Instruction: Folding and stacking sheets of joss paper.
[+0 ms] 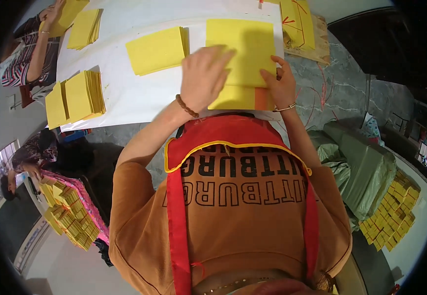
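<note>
A yellow paper sheet [240, 37] lies on the white-covered table in front of me, with a crosswise edge or crease near its lower part. An orange-red patch [261, 99] shows at the lower right of the yellow paper. My left hand [204, 73], slightly blurred, is over the paper's left side with its fingers stretched out to the right and nothing in them. At the right edge, my right hand [282, 84] holds the sheet, thumb on top and forefinger at the border. Left of the sheet lies a stack of yellow paper [155, 50].
More yellow stacks [83, 96] lie along the left of the white table [120, 101]. A tied yellow bundle [299, 24] rests on a wooden board at the right. Another person's arm [36, 59] reaches in at the far left. Yellow bundles [73, 216] are piled at lower left.
</note>
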{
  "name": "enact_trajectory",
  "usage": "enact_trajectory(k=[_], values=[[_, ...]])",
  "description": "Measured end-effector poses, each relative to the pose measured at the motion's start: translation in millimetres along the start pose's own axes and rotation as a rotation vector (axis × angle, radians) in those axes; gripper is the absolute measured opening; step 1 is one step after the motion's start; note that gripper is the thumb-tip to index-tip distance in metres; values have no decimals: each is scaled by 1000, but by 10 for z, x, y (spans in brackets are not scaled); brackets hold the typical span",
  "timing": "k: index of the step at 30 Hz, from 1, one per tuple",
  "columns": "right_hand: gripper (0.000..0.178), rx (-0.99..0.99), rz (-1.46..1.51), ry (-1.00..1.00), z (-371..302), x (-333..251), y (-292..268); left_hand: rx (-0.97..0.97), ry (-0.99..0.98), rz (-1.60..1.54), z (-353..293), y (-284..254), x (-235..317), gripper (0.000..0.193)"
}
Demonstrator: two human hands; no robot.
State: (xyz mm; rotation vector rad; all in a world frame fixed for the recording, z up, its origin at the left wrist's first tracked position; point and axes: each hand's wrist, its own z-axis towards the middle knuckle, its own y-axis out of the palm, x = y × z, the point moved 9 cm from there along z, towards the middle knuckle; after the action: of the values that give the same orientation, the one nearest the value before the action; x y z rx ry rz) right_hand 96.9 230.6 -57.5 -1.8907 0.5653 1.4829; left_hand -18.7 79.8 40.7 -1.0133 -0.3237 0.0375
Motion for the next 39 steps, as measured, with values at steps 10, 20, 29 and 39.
enact_trajectory(k=[10, 20, 29, 39], values=[[48, 2, -99, -4, 11, 17, -31, -444, 185, -30, -160, 710, 315, 61], [60, -237, -967, -548, -652, -236, 253, -472, 201, -57, -170, 780, 319, 58], [38, -214, 72, -46, -331, 65, -146, -289, 248, 211, -62, 692, 534, 52], [35, 63, 172, -103, -273, 28, -418, 259, 74, 75, -51, -554, -234, 48]])
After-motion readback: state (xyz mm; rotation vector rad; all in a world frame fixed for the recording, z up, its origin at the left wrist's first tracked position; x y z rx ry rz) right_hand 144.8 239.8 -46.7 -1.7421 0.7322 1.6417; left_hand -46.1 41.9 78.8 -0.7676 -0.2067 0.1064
